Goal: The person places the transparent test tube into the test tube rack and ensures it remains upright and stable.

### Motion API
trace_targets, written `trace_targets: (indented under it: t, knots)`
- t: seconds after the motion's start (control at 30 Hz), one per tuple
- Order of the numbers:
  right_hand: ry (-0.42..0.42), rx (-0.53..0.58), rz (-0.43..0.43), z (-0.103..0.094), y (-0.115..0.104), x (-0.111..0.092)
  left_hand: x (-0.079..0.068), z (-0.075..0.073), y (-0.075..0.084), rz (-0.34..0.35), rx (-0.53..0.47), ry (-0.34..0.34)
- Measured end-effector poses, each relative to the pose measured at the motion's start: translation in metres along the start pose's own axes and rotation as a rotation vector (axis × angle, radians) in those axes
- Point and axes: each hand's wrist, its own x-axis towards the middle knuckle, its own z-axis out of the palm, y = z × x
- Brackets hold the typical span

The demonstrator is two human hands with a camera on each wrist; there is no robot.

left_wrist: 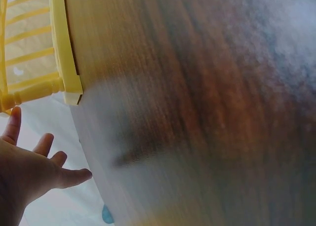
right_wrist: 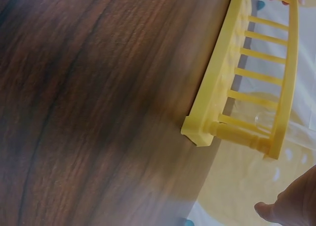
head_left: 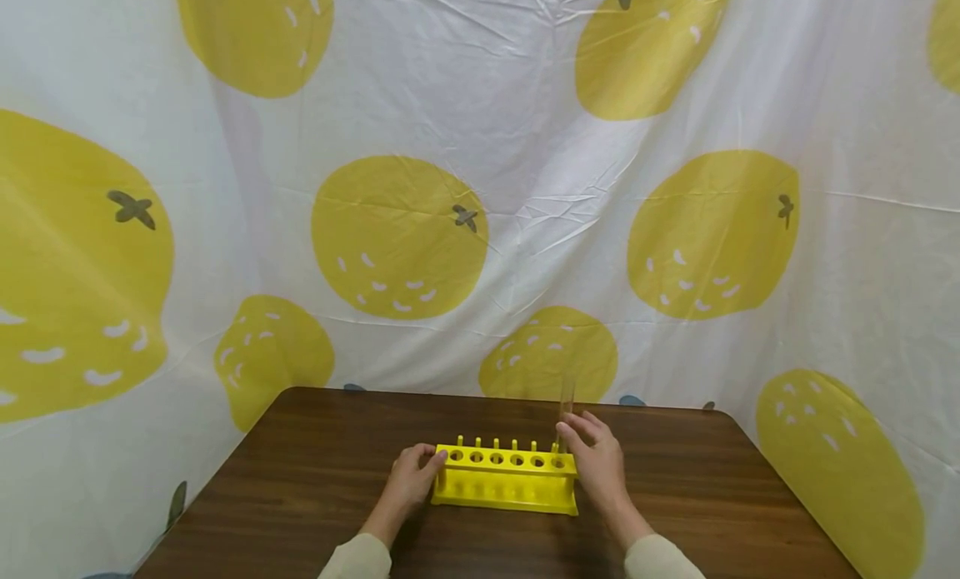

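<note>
A yellow test tube rack (head_left: 504,486) with a row of round holes and short pegs along its back stands on the table. At its right end my right hand (head_left: 600,462) pinches a clear glass test tube (head_left: 567,393), held upright. The tube's lower end shows through the rack's rightmost hole, below the top plate, in the right wrist view (right_wrist: 264,121). My left hand (head_left: 408,479) grips the rack's left end, thumb at the top plate's edge. Its other fingers spread beside the end post in the left wrist view.
The dark wood-grain table (head_left: 322,462) has rounded far corners. A white curtain (head_left: 540,229) printed with large yellow fruit hangs close behind and on both sides.
</note>
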Motion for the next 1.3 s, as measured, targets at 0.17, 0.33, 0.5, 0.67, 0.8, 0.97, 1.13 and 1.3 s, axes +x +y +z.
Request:
trace_targets:
  t: [0.17,0.33,0.5,0.67,0.8,0.97,1.13,1.3]
  knots:
    - [0.01,-0.023,-0.009,0.0,0.002,-0.002,-0.001,0.0,0.0,0.008,0.001,0.003]
    - [-0.01,-0.045,0.016,0.0,0.005,-0.005,-0.002,-0.001,0.001,0.005,-0.004,0.001]
    - [-0.024,-0.073,0.038,0.001,0.007,-0.008,-0.002,-0.001,0.002,0.003,-0.003,-0.001]
    - [-0.017,-0.09,0.042,0.001,0.011,-0.01,-0.001,-0.001,0.002,-0.005,-0.005,-0.002]
    - [-0.015,-0.086,0.046,0.002,0.015,-0.011,-0.001,-0.001,0.002,0.0,-0.002,-0.003]
    - [-0.014,-0.088,0.056,0.004,0.019,-0.012,0.0,-0.001,0.001,-0.001,0.001,-0.008]
    - [-0.009,-0.096,0.058,0.005,0.019,-0.013,0.0,-0.001,0.0,0.002,-0.001,-0.004]
    - [-0.009,-0.11,0.064,0.006,0.022,-0.013,0.0,0.0,-0.001,0.011,0.002,0.0]
